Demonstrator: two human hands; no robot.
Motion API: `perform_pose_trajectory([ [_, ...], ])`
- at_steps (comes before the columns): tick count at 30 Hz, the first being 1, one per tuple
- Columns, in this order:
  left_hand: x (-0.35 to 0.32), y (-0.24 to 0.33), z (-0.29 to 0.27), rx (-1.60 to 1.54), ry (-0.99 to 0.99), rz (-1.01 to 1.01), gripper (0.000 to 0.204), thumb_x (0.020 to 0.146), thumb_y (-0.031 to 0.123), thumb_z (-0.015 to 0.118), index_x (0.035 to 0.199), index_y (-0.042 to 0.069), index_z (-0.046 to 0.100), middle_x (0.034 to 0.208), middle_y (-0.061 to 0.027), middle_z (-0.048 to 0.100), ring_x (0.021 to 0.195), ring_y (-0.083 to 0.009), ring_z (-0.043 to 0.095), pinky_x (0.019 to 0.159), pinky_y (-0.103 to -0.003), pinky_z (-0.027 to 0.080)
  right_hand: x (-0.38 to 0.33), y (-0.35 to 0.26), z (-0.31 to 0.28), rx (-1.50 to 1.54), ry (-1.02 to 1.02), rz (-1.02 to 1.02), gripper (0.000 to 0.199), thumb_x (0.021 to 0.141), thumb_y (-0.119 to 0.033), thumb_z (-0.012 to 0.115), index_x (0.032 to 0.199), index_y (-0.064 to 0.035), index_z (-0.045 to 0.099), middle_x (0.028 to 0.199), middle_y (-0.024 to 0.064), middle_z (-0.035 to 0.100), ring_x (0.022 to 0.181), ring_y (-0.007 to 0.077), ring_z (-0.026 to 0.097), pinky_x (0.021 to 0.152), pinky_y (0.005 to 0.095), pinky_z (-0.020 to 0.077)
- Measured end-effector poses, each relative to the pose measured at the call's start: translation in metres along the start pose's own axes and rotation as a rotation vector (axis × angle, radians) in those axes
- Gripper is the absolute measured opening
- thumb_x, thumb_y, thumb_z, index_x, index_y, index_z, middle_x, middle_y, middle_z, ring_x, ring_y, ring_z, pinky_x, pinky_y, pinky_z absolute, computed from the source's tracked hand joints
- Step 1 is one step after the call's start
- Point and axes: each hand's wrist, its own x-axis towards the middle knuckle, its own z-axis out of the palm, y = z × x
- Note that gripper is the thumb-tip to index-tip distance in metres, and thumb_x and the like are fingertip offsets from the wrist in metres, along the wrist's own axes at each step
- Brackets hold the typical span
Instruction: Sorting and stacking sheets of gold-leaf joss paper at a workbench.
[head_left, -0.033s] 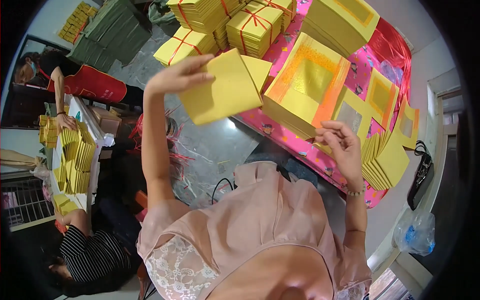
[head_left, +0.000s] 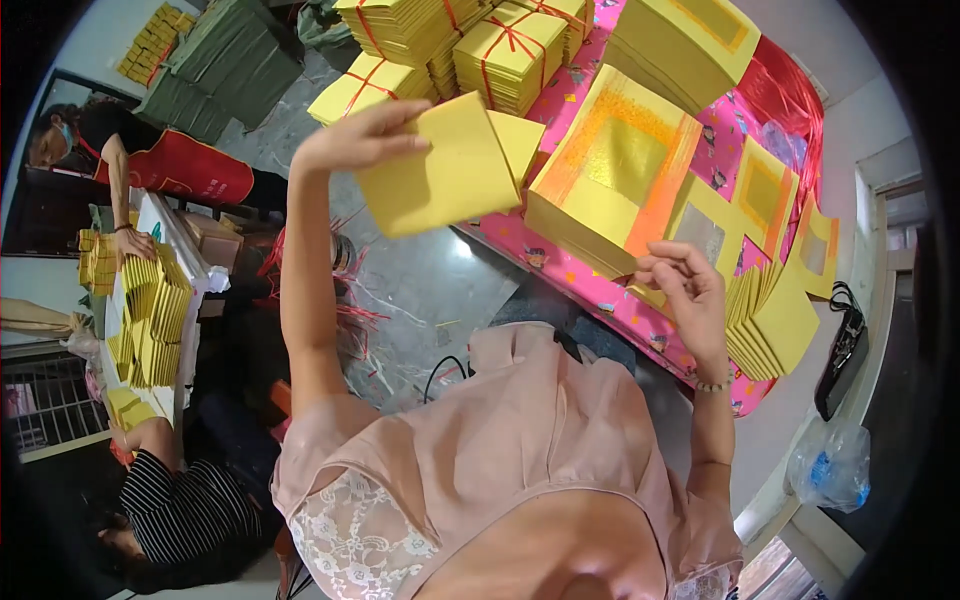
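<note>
My left hand (head_left: 368, 140) is closed on a folded yellow paper (head_left: 437, 172), thumb and fingers gripping its left edge. The paper is held up beside a second yellow paper (head_left: 522, 140), which it partly covers. My right hand (head_left: 690, 290), with a bead bracelet at the wrist, is half open, its fingers bent and apart. It is at the near right corner of a tall stack of yellow sheets (head_left: 580, 235) with orange borders and a shiny gold square on top. Whether its fingertips touch the sheets I cannot tell.
Bundles of yellow paper tied with red string (head_left: 510, 55) stand at the back of the pink-covered table (head_left: 545, 262). Fanned yellow packets (head_left: 770, 325) lie at the right. On the left, a person in a red apron (head_left: 205, 170) and another in a striped top (head_left: 185, 510) work at a table.
My left hand and the folded yellow paper have shifted slightly upward. My right hand has barely moved.
</note>
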Motion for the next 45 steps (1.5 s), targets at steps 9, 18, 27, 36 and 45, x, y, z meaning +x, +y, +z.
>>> perform_pose_trajectory([
  [9,0.125,-0.02,-0.023,0.29,-0.485,-0.052,0.037,0.081,0.02,0.063,0.111,-0.002,0.061,0.091,-0.0058,0.067,0.081,-0.013,0.061,0.073,-0.029,0.05,-0.003,0.01,-0.016,-0.077,0.064,-0.054,0.023,0.096,-0.011,0.054,0.115,0.0024,0.057,0.1,0.0098,0.066,0.089,0.0129,0.064,0.081,0.0255,0.0514],
  [18,0.178,-0.042,-0.001,0.19,-0.634,-0.226,0.031,0.076,0.018,0.063,0.101,-0.001,0.063,0.086,-0.0048,0.067,0.074,-0.013,0.064,0.065,-0.029,0.052,0.0,0.019,-0.019,-0.1,0.09,-0.017,0.022,0.096,-0.012,0.055,0.113,0.0018,0.058,0.098,0.0085,0.067,0.088,0.0112,0.063,0.08,0.0245,0.0507],
  [27,0.195,-0.059,0.019,0.153,-0.709,-0.296,0.03,0.078,0.014,0.065,0.107,0.006,0.064,0.09,-0.002,0.067,0.08,-0.0123,0.063,0.069,-0.03,0.052,0.005,0.024,-0.015,-0.113,0.093,0.0,0.021,0.096,-0.01,0.055,0.112,0.0019,0.058,0.097,0.0073,0.067,0.087,0.0109,0.062,0.079,0.0243,0.0502],
  [36,0.192,-0.067,0.029,0.326,-0.684,-0.223,0.041,0.081,0.011,0.062,0.121,0.007,0.059,0.104,-0.0024,0.066,0.092,-0.0147,0.061,0.08,-0.031,0.05,0.006,0.023,-0.013,-0.128,0.097,0.018,0.02,0.095,-0.009,0.056,0.111,0.0019,0.059,0.096,0.0056,0.065,0.085,0.0103,0.061,0.079,0.0238,0.0497],
  [45,0.194,-0.076,0.027,0.265,-0.717,-0.2,0.042,0.084,0.012,0.064,0.125,0.008,0.055,0.106,-0.0021,0.065,0.094,-0.0145,0.06,0.082,-0.031,0.05,0.007,0.026,-0.015,-0.15,0.092,0.009,0.019,0.095,-0.009,0.055,0.111,0.0016,0.06,0.095,0.0046,0.064,0.086,0.0099,0.06,0.079,0.0237,0.0496],
])
